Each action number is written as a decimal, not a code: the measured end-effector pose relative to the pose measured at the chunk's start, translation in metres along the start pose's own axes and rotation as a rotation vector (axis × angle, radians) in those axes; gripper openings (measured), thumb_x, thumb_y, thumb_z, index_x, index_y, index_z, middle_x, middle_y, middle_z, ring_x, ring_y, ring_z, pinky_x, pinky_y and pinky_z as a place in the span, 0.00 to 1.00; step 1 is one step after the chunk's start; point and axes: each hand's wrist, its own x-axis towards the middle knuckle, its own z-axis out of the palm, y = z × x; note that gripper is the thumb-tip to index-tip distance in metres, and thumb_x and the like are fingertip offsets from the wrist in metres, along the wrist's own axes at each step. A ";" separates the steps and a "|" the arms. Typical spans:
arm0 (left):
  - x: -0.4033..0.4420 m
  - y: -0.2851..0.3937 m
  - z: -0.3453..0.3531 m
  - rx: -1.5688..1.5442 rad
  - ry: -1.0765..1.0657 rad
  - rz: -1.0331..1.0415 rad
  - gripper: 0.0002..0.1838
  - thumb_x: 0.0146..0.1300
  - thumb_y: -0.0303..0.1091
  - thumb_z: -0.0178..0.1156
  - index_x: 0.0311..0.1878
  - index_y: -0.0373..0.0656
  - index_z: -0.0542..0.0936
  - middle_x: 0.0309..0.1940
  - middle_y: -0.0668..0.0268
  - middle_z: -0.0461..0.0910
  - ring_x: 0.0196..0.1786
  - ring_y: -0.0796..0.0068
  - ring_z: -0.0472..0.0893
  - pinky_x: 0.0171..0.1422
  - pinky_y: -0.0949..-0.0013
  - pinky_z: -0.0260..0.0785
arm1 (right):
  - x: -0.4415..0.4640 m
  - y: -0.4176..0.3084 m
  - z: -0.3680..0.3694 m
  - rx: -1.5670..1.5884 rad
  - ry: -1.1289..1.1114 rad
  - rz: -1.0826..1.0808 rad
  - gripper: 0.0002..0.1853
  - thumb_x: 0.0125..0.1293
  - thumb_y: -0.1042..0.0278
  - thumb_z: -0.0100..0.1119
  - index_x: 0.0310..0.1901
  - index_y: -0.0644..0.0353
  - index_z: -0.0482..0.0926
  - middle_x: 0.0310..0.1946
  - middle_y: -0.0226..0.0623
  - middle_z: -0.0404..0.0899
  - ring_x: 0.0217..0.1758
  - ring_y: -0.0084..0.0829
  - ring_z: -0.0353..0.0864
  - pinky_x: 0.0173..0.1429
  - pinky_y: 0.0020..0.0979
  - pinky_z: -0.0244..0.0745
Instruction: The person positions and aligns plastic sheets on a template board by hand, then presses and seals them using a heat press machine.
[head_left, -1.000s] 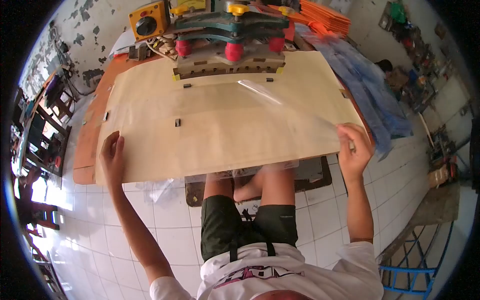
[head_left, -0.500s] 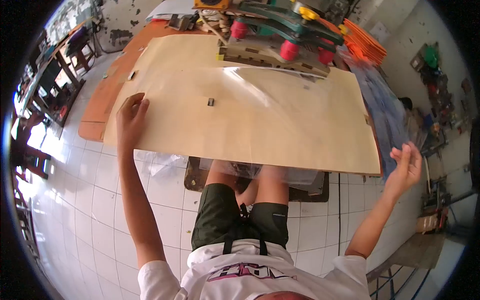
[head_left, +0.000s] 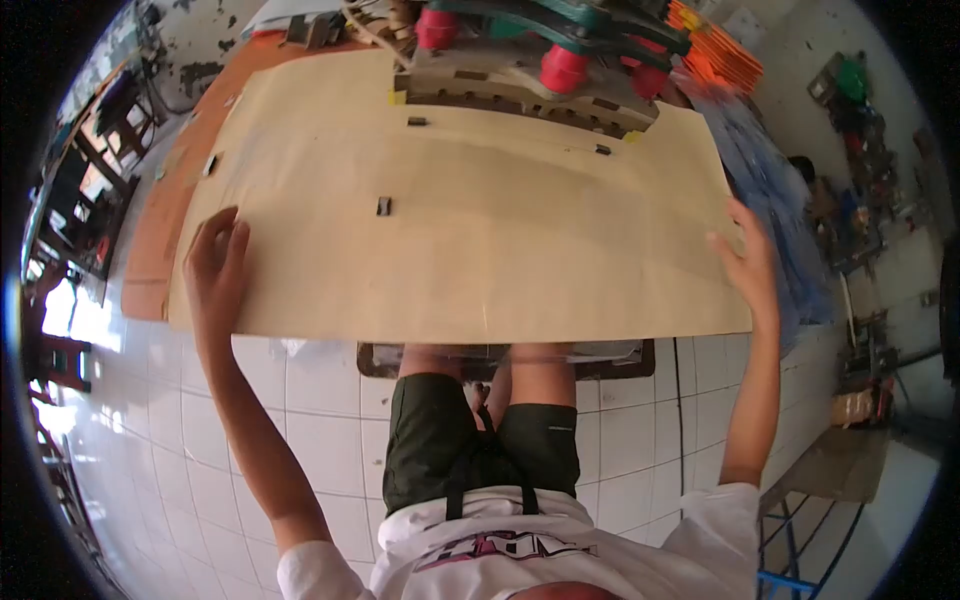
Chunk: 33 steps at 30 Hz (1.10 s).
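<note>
A cream-coloured board (head_left: 560,240) lies across the worktable in front of me, with small dark blocks fixed on it, one of them a dark block (head_left: 384,206) left of centre. Over the board is a clear plastic sheet (head_left: 520,352), hard to make out; part of it shows past the near edge. My left hand (head_left: 212,258) is above the board's left side, thumb and forefinger pinched together on what looks like this sheet. Near the right edge, my right hand (head_left: 752,258) is slightly blurred, its thumb and fingers apart.
Behind the board stands a green metal frame (head_left: 550,25) with red feet (head_left: 565,70). Blue-tinted plastic sheeting (head_left: 755,175) hangs at the right, near a stack of orange pieces (head_left: 722,60). Below is a tiled floor (head_left: 320,420).
My right hand has moved left and up to the board's right edge. The clear sheet's bright glare is gone, and it appears flatter. The view has shifted slightly.
</note>
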 end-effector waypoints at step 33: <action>0.140 0.057 0.105 0.375 -0.718 0.368 0.33 0.43 0.43 0.80 0.52 0.42 0.76 0.53 0.60 0.74 0.59 0.59 0.75 0.64 0.60 0.67 | 0.110 0.005 0.026 0.175 -0.853 -0.031 0.25 0.42 0.66 0.80 0.40 0.63 0.76 0.23 0.34 0.75 0.27 0.28 0.74 0.34 0.32 0.69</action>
